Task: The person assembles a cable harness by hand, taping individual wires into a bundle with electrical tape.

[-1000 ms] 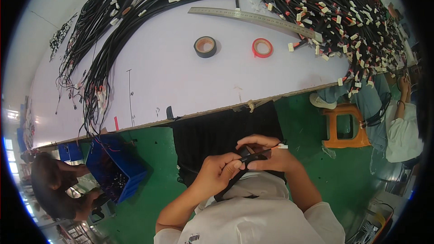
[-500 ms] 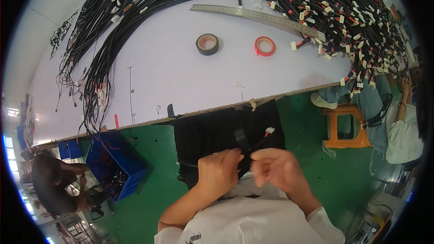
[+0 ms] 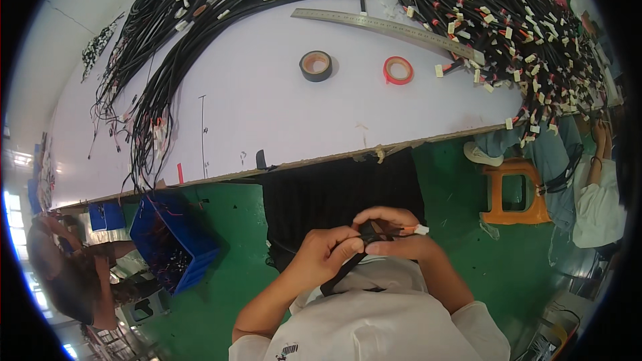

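Note:
Over my lap, both hands are at the end of a black cable point(image 3: 348, 267) that carries orange wires and a white connector point(image 3: 421, 230). My left hand point(image 3: 324, 254) is closed in a pinch on the cable. Facing it, my right hand point(image 3: 404, 244) has its fingers curled round the cable end, thumb below and index finger above, with the connector sticking out past them. A dark strip point(image 3: 376, 228), which looks like black tape, shows between the fingers of the right hand. Its exact wrap round the cable is hidden.
On the white table point(image 3: 267, 107) lie a black tape roll point(image 3: 315, 66), a red tape roll point(image 3: 398, 71), a steel ruler point(image 3: 388, 25) and heaps of black cables point(image 3: 194, 47). A blue bin point(image 3: 200, 261) stands left, an orange stool point(image 3: 515, 190) right. Other people sit on both sides.
My right hand, blurred and apart from the cable before, now closes round its end. The upright dark strip has come down between the hands, and the connector has swung lower and to the right.

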`<state>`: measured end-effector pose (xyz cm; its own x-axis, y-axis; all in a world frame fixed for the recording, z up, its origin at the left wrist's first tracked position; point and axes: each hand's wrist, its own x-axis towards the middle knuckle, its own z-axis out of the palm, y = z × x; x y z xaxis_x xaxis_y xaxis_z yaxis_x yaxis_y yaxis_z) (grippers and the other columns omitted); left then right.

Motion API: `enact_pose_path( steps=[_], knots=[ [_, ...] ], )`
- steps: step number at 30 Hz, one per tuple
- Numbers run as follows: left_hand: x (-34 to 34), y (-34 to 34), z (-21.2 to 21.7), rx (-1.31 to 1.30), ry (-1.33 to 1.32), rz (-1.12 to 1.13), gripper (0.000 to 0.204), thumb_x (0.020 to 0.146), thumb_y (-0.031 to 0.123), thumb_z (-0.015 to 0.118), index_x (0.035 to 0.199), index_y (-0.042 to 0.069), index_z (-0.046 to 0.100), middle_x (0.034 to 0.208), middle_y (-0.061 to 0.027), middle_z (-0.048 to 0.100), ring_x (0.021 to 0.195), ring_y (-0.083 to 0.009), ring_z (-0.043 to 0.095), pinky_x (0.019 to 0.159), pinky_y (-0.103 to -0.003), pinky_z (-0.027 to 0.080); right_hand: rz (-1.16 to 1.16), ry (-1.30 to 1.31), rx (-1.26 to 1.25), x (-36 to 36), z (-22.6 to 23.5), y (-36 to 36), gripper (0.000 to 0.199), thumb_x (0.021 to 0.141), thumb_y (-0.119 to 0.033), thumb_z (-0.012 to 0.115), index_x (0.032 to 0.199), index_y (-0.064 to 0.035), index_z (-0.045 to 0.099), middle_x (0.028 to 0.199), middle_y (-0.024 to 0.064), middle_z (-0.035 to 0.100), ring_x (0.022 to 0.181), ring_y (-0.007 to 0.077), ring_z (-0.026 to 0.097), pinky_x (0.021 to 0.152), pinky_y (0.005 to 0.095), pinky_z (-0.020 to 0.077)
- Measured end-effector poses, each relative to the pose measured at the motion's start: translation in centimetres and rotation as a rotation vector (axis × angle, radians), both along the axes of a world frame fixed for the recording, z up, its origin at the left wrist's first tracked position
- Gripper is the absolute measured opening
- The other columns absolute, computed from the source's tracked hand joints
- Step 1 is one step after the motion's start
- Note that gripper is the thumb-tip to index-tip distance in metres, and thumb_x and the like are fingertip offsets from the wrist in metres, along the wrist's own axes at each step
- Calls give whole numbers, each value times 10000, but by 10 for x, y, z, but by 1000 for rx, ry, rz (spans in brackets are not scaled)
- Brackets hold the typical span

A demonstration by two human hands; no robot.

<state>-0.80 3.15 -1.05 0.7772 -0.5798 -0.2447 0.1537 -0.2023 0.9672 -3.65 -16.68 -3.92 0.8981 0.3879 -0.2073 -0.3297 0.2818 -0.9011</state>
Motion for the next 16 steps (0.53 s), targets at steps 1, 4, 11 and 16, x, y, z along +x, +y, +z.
enact_pose_path(
  steps=[1, 4, 11, 16],
  knots=[
    [-1, -1, 0, 0, 1, 1, 121, 892, 108, 566, 852, 17, 634, 593, -59, 546, 490, -114, 463, 473, -258, 390, -35, 60, 1, -7, -2, 1, 461, 709, -76, 745, 1141, -45, 588, 983, 22, 613, 860, 77, 563, 759, 217, 461],
    [-5, -6, -3, 88, -215, 145, 87, 866, 96, 594, 860, 28, 647, 626, -81, 593, 477, -154, 517, 460, -270, 399, -153, 156, 183, -21, 3, 6, 451, 708, -61, 730, 1130, -15, 577, 935, 80, 622, 833, 112, 579, 709, 231, 485],
    [-3, -12, 2, 368, -804, 151, 207, 717, 5, 672, 918, 57, 665, 564, -64, 537, 425, -211, 503, 408, -289, 393, -178, 352, 215, -20, 30, 4, 396, 853, -275, 547, 1075, 53, 558, 850, 121, 620, 595, 138, 546, 551, 248, 437],
    [-6, -10, -1, 408, -934, 130, 264, 687, 28, 702, 943, 81, 669, 537, -42, 513, 417, -203, 495, 397, -293, 389, -179, 402, 402, -23, 36, -2, 415, 866, -307, 532, 1085, 46, 544, 851, 131, 619, 626, 166, 579, 602, 276, 491]
  ],
)
